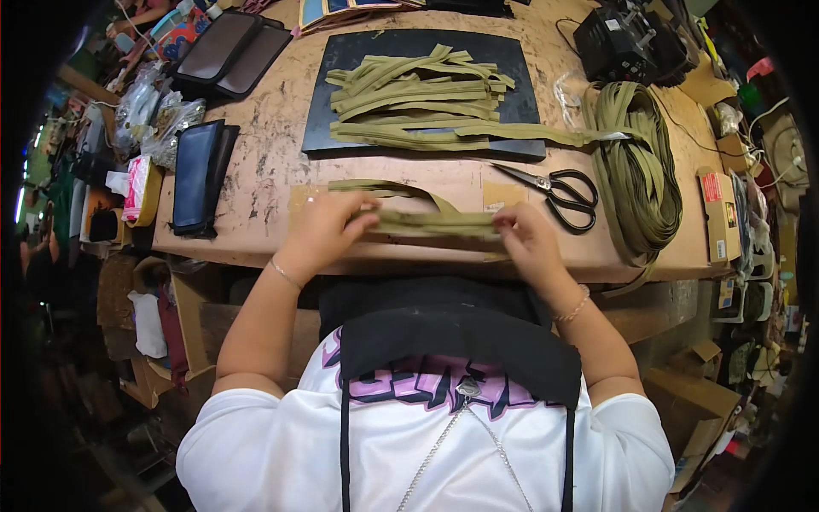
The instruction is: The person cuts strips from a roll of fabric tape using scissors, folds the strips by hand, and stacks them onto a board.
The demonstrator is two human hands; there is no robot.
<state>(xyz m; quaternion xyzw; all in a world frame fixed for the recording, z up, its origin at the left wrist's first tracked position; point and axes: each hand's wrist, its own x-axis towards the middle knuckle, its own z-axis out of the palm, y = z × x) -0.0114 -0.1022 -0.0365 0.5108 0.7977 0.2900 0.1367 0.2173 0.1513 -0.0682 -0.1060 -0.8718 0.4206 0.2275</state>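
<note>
An olive zipper strip (435,224), blurred by motion, is stretched level between my two hands near the table's front edge. My left hand (328,230) pinches its left end, and my right hand (525,239) pinches the right end. Just behind it another olive strip (392,185) lies curved on the table. Farther back, a pile of cut olive strips (418,90) rests on a black board (520,98). Black-handled scissors (570,201) lie open to the right of my right hand. A large looped bundle of olive zipper tape (636,171) is at the right, one length reaching the pile.
Dark pouches (200,175) lie on the table's left side, with dark mesh-like cases (229,55) behind. A black machine (627,43) stands at the back right. A small box (719,213) is at the right edge, and a yellow container (147,192) at the left.
</note>
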